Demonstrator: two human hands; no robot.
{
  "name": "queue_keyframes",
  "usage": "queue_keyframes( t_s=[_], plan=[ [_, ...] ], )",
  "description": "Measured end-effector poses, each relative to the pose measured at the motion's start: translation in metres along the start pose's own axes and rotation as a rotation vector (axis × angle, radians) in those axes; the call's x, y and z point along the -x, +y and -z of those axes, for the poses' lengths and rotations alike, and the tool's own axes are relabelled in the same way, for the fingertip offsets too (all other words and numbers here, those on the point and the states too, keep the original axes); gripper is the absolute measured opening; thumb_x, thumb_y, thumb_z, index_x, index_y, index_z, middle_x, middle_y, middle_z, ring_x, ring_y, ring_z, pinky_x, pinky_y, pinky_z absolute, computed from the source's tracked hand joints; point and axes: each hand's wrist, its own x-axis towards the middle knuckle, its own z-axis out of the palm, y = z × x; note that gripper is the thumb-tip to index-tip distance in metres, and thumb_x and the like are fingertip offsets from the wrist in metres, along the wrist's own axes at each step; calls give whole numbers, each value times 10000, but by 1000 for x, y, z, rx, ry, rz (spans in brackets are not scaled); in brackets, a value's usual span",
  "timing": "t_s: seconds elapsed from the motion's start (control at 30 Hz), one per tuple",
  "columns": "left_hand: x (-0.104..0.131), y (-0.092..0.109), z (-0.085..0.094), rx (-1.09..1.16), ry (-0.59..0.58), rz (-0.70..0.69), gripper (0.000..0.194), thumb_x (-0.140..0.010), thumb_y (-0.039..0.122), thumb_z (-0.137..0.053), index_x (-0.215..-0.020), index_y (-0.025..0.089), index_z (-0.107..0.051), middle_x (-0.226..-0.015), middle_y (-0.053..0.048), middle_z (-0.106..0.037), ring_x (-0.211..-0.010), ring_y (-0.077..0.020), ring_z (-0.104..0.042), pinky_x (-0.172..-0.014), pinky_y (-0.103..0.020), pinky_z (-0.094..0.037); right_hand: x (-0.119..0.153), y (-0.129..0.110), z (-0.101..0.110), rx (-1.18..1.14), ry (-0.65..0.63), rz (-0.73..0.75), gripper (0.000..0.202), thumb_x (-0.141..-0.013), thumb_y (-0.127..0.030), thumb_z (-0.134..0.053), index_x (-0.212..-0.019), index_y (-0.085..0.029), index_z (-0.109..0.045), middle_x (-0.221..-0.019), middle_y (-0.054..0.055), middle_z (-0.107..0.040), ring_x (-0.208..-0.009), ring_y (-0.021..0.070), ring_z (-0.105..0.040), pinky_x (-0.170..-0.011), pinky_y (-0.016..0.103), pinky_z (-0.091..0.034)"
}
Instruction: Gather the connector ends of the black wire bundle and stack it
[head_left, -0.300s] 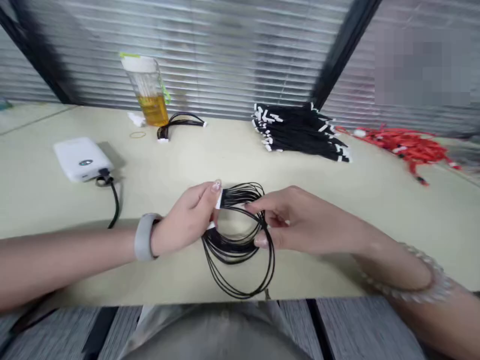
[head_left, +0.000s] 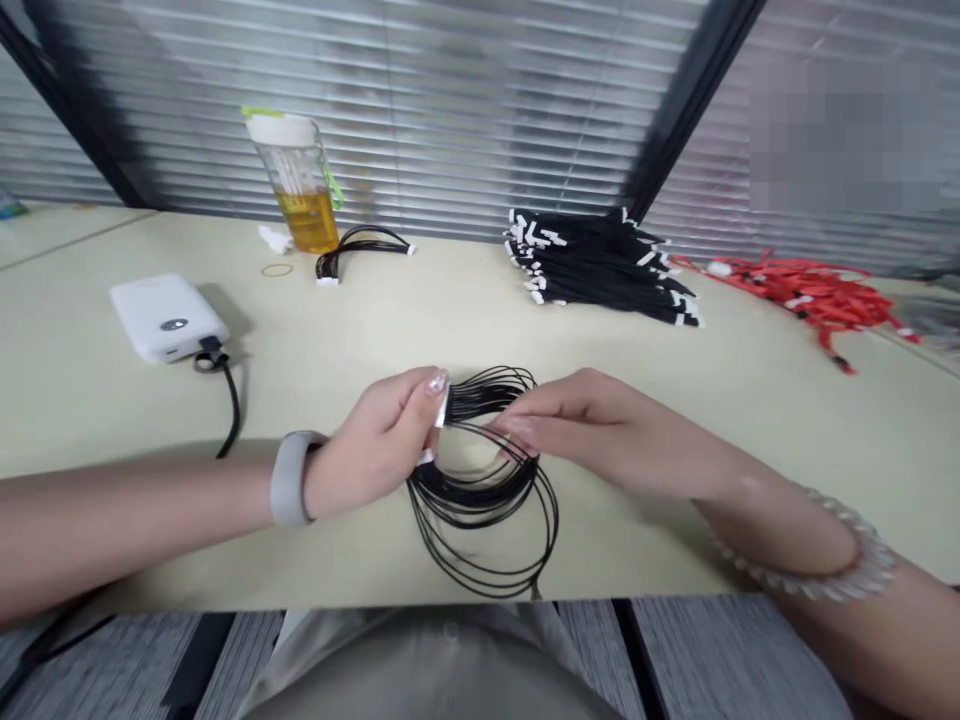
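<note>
A looped bundle of thin black wires (head_left: 480, 495) with white connectors at its left side lies near the table's front edge. My left hand (head_left: 382, 435) pinches the upper white connector (head_left: 442, 407) between thumb and fingers, and a second white connector (head_left: 425, 457) shows just below the fingers. On the loop's right side, my right hand (head_left: 592, 425) has its thumb and fingertips closed on some of the black wires. A few looser wires hang lower, down to the table edge.
On the pale table (head_left: 315, 560) stand a bottle of amber liquid (head_left: 307, 200), a small black cable (head_left: 360, 245), a white power bank (head_left: 169, 318) with a cord, a pile of black cables (head_left: 600, 265) and red cables (head_left: 810, 295). Blinds rise behind.
My right thumb has moved up toward the fingers, closing onto the wires. The loose lower wires have spread slightly to the right. My left hand keeps its hold on the connector.
</note>
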Motion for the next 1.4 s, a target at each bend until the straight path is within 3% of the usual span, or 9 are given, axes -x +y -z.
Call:
queue_keyframes(
  t_s=[0.13,0.47,0.6,0.73,0.97,1.07,1.23,1.4],
  plan=[
    [1,0,0,-36,-3,-19,417,-960,287,-297,-590,168,-446,-514,39,-449,-458,-78,-407,-454,-203,-343,-2,1,-5,7,-13,8,306,-887,-364,-480,-714,-144,-602,-608,-33,-408,-574,76,-335,-512,226,-282],
    [1,0,1,-40,-26,-23,418,-965,302,-291,-596,169,-437,-525,46,-436,-468,-73,-399,-465,-197,-346,-1,2,-7,199,83,8,218,-858,-229,-471,-679,-157,-572,-576,-53,-454,-542,57,-374,-487,197,-301],
    [0,-2,0,-35,-23,-20,423,-968,307,-289,-598,168,-440,-527,43,-446,-471,-73,-406,-469,-197,-348,-2,3,-9,395,200,101,118,-786,-123,-506,-700,-172,-570,-654,-47,-558,-590,59,-463,-545,196,-352],
    [-1,-2,0,-30,-27,-9,428,-968,316,-289,-596,170,-443,-521,42,-448,-464,-75,-408,-464,-201,-349,-1,5,-11,422,302,31,68,-776,-145,-537,-739,-195,-509,-558,-75,-513,-505,59,-422,-490,204,-321],
    [1,-1,0,-34,-15,7,431,-970,315,-287,-594,170,-443,-507,44,-444,-452,-76,-396,-450,-204,-336,0,3,-7,17,99,-3,188,-872,-329,-496,-795,-170,-560,-762,3,-625,-679,105,-531,-603,237,-418],
    [1,-2,0,-40,-7,0,436,-969,311,-290,-586,169,-442,-505,43,-443,-452,-77,-397,-455,-208,-337,-1,0,-6,25,33,-12,206,-862,-310,-507,-848,-153,-640,-837,26,-656,-747,125,-561,-686,261,-443],
    [0,-2,-1,-19,-6,15,445,-970,336,-285,-586,171,-436,-507,39,-445,-454,-81,-402,-454,-210,-340,0,-3,-6,91,35,-43,192,-832,-256,-531,-915,-156,-672,-885,29,-682,-822,155,-602,-751,290,-462],
    [2,-3,-2,-13,-9,56,460,-967,382,-285,-588,171,-436,-505,34,-449,-450,-84,-392,-451,-213,-339,1,-1,-4,-27,-17,-52,215,-853,-242,-507,-968,-165,-671,-963,30,-693,-888,163,-615,-793,311,-476]
  ],
)
